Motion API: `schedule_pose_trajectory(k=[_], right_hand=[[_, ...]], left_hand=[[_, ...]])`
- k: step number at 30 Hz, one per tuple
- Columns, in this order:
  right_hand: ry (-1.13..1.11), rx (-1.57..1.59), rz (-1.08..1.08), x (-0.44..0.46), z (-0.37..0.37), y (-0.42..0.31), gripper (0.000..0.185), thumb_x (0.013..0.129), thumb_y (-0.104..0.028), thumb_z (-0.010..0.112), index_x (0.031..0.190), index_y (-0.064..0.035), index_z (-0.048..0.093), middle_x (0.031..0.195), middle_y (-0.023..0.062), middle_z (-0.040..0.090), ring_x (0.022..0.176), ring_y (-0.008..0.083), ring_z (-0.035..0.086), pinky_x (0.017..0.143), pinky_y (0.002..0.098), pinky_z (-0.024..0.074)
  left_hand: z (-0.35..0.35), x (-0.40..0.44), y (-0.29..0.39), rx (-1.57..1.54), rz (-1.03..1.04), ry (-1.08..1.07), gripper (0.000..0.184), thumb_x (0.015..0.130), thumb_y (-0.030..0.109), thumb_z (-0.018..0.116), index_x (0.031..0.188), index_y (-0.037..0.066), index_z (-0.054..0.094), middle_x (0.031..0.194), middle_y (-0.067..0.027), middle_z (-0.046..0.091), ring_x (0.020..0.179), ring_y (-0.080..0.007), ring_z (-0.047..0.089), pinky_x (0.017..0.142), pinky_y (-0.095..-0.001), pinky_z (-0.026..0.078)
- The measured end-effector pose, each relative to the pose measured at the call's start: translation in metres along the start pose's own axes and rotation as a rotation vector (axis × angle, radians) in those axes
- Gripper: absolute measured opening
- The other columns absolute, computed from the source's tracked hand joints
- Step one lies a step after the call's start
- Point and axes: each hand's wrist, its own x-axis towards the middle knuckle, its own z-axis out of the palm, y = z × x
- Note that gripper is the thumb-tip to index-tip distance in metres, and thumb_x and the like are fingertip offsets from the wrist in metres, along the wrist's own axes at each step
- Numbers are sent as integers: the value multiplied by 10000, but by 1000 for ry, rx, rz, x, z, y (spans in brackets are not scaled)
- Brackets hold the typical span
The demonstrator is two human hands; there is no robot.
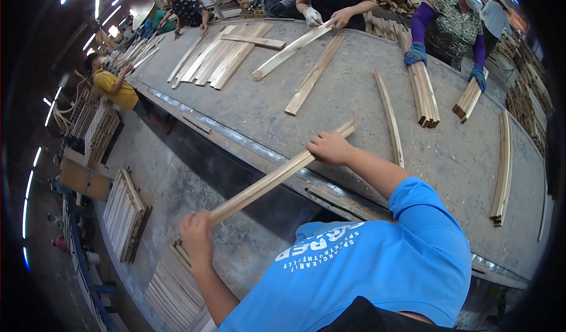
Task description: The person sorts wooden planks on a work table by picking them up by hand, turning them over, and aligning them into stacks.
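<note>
A long, pale wooden strip (262,186) is held between my two hands, slanting across the near edge of the worktable. My left hand (196,238) is closed round its lower end, out over the floor. Near the other end, my right hand (330,147) wraps the strip from above, and a short length sticks out past the fingers over the tabletop. A lengthwise line runs along the strip; whether it is one piece or two together I cannot tell. A thin single strip (389,117) lies on the table beyond my right forearm.
The grey worktable (259,108) curves across the view. Bundled strips (501,167) lie at right, boards (218,58) at far left. Co-workers stand opposite; one in blue gloves (415,54) holds strips, another holds a board (292,50). Stacked wood (124,214) sits on the floor.
</note>
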Motion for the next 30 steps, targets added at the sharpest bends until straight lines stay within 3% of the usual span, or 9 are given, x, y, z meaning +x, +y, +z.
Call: schedule_pose_trajectory(k=[3, 5, 9, 12, 14, 17, 21, 25, 30], right_hand=[[-41, 60, 23, -5, -27, -44, 193, 843, -238, 663, 971, -111, 592, 959, 50, 649, 903, 272, 650, 703, 423, 562], [-2, 83, 27, -8, -45, -54, 238, 806, -234, 694, 973, -108, 582, 950, 51, 643, 902, 266, 647, 678, 428, 559], [69, 145, 296, -24, -73, -52, 364, 740, -255, 792, 996, -101, 583, 960, 88, 639, 881, 333, 627, 755, 432, 530], [79, 211, 546, -46, -79, -52, 388, 782, -272, 800, 1071, -95, 611, 1015, 88, 670, 960, 264, 658, 751, 407, 536], [-8, 1078, 952, -53, -87, -51, 490, 836, -338, 811, 1192, -57, 627, 1074, 95, 677, 1002, 189, 647, 818, 353, 518], [274, 1370, 1176, -53, -79, -68, 571, 855, -365, 811, 1251, -3, 617, 1082, 108, 675, 999, 148, 626, 876, 317, 502], [367, 1037, 1487, -47, -70, -62, 561, 865, -359, 803, 1247, 12, 625, 1059, 114, 706, 961, 186, 663, 874, 361, 526], [2, 272, 1685, -44, -45, -53, 477, 879, -388, 762, 1131, -6, 627, 1106, 201, 716, 984, 351, 712, 850, 445, 555], [-177, -127, 1748, -34, 1, -58, 427, 896, -399, 725, 1071, -36, 585, 1011, 210, 716, 983, 394, 693, 823, 502, 561]], left_hand=[[-9, -3, -17, 188, -121, 200, 692, 705, 49, 822, 1351, 168, 603, 1462, -90, 553, 1392, -347, 441, 1151, -515, 350], [-20, 5, -16, 213, -340, 255, 802, 766, 126, 823, 1481, 235, 477, 1647, -64, 299, 1490, -376, 278, 1219, -560, 261], [34, 40, -37, 65, -291, 400, 935, 724, 76, 827, 1539, 212, 388, 1665, -137, 218, 1501, -422, 233, 1229, -557, 203], [79, 84, -14, -264, -157, 272, 862, 760, 145, 824, 1520, 171, 418, 1647, -190, 224, 1491, -448, 221, 1208, -571, 236], [104, 120, 9, -374, -44, 163, 823, 763, 169, 819, 1499, 148, 450, 1632, -202, 236, 1484, -455, 217, 1199, -566, 242], [137, 171, 37, -440, 133, 0, 770, 778, 215, 817, 1474, 164, 491, 1622, -198, 249, 1467, -463, 224, 1190, -575, 245], [175, 244, 59, -425, 294, -161, 628, 838, 257, 766, 1424, 161, 559, 1614, -167, 275, 1461, -467, 242, 1180, -584, 273], [239, 326, 92, -530, 308, -211, 605, 890, 314, 718, 1438, 119, 550, 1529, -161, 446, 1429, -446, 347, 1171, -581, 289], [266, 396, 157, -409, 307, -179, 612, 885, 330, 744, 1420, 100, 554, 1450, -184, 516, 1354, -373, 467, 1125, -546, 364]])
